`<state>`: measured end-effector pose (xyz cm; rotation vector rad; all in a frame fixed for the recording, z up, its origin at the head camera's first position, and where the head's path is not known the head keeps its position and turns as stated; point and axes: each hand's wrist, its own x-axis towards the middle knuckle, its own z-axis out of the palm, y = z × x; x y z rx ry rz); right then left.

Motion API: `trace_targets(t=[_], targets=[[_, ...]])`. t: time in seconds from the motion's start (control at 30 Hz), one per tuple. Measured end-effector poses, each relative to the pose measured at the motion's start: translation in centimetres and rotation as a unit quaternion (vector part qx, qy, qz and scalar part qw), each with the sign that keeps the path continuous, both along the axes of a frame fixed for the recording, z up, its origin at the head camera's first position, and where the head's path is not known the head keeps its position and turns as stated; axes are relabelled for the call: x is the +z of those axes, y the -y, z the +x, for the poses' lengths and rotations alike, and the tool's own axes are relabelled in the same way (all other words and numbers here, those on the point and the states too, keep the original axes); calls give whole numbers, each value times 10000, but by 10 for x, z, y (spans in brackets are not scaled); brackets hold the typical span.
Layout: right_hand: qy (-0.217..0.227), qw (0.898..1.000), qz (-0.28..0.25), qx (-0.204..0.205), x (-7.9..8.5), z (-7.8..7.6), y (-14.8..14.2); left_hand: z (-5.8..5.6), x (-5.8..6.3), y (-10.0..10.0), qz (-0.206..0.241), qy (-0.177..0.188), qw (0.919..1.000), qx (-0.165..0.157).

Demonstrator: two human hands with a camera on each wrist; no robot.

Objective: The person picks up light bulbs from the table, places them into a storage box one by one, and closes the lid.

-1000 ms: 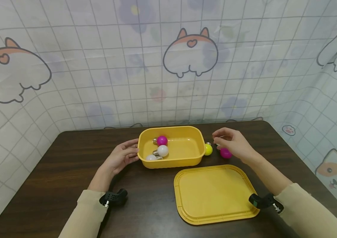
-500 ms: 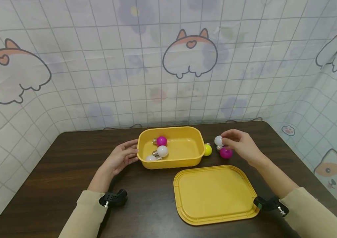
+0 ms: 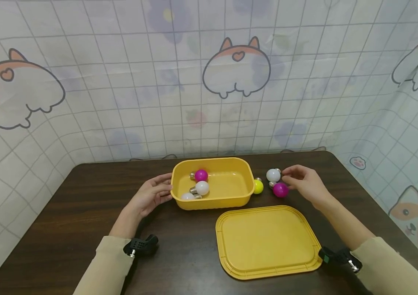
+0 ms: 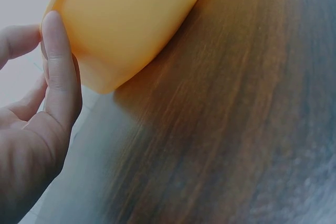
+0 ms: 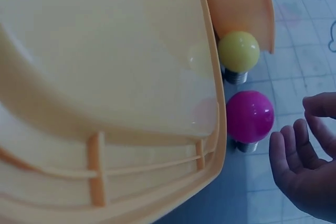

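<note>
My left hand (image 3: 153,193) rests its fingers on the outside left end of a yellow plastic box (image 3: 212,203). In the left wrist view the fingers (image 4: 60,72) lie fairly straight against the box wall (image 4: 126,19). My right hand (image 3: 306,184) hovers just right of a white light bulb (image 3: 273,175), fingers loosely bent and holding nothing visible. Below that bulb lies a magenta light bulb (image 3: 280,189), and a yellow light bulb (image 3: 258,186) sits against the box's right end. The right wrist view shows the right hand (image 5: 310,161) beside the magenta bulb (image 5: 250,116).
Inside the box are another magenta bulb (image 3: 201,175) and two white bulbs, one (image 3: 202,188) near the middle, the other (image 3: 188,196) partly behind the front rim. A flat yellow lid (image 3: 268,241) lies in front on the dark wooden table (image 3: 179,254). A patterned curtain (image 3: 138,82) stands behind.
The right hand has drawn rightward and slightly toward the near side, uncovering the white bulb beside the magenta one. The left hand and box stay in place.
</note>
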<state>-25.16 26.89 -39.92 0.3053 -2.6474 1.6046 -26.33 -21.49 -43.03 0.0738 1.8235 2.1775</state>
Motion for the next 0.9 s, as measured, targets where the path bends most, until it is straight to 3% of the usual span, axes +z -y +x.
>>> trace_targets(t=[0.2, 0.4, 0.9], targets=[[293, 9989, 328, -143, -4, 0, -3, 1, 0, -1, 21, 46, 10000, 0], [627, 9966, 524, 46, -8, -2, -4, 1, 1, -2, 44, 46, 10000, 18], [599, 9954, 613, 423, -14, -6, 0, 2, 1, -1, 79, 43, 10000, 2]])
